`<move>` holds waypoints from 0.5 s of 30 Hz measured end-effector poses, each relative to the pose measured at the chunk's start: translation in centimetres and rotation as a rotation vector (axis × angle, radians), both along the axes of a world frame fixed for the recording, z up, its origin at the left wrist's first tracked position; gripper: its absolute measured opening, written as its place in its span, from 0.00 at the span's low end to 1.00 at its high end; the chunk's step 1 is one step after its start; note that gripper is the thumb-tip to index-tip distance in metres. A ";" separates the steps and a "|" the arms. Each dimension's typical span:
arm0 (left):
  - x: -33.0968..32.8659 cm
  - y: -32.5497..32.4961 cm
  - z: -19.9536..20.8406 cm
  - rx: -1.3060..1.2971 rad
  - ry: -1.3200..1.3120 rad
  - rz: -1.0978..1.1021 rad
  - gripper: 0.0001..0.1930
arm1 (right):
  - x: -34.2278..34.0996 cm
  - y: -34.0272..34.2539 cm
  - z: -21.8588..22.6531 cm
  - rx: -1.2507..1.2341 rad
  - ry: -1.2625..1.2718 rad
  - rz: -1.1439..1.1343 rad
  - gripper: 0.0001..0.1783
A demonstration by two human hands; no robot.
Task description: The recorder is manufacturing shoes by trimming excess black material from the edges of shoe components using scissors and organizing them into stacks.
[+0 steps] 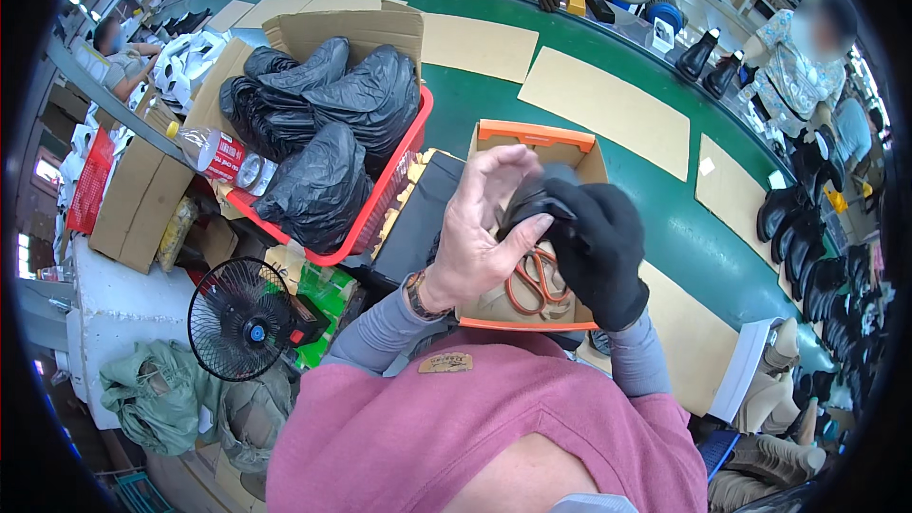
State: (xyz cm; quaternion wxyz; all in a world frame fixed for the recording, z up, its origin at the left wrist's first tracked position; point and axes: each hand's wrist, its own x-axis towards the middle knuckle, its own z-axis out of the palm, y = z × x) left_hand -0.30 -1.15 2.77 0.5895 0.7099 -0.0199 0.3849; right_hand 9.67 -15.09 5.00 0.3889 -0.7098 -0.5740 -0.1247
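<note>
My bare left hand (480,228), with a band on the wrist, has its fingers stretched upward and partly blurred. Its thumb tip touches a black, shiny piece (540,198), smeared by motion and mostly hidden, so its kind is unclear. My right hand (600,252), in a black glove, is closed on that piece. Both hands are above an open orange-rimmed cardboard box (581,154). Inside the box, orange-handled scissors (518,296) lie below my hands, partly covered by them.
Left of the box, a red basket (410,160) holds several black plastic-wrapped bundles (318,185) and a bottle (228,160). A black fan (242,318) stands nearer me. Cardboard sheets (608,109) lie along the green conveyor belt (655,209). Black shoes (798,228) line the right; other people work beyond.
</note>
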 end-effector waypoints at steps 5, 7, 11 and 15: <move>-2.1 0.5 -0.5 -0.981 0.223 -0.457 0.31 | 0.5 -1.0 -0.6 0.241 -0.461 -0.214 0.27; -1.7 -0.6 -0.4 -1.117 0.167 -0.503 0.27 | 0.1 -0.5 -1.7 0.233 -0.545 -0.117 0.26; -0.9 1.4 -0.3 -1.028 0.008 -0.268 0.28 | -1.8 0.7 -1.4 0.071 -0.367 0.047 0.27; -1.9 1.8 -0.3 -0.767 0.004 -0.100 0.37 | -1.4 -0.3 0.2 0.410 0.246 -0.171 0.37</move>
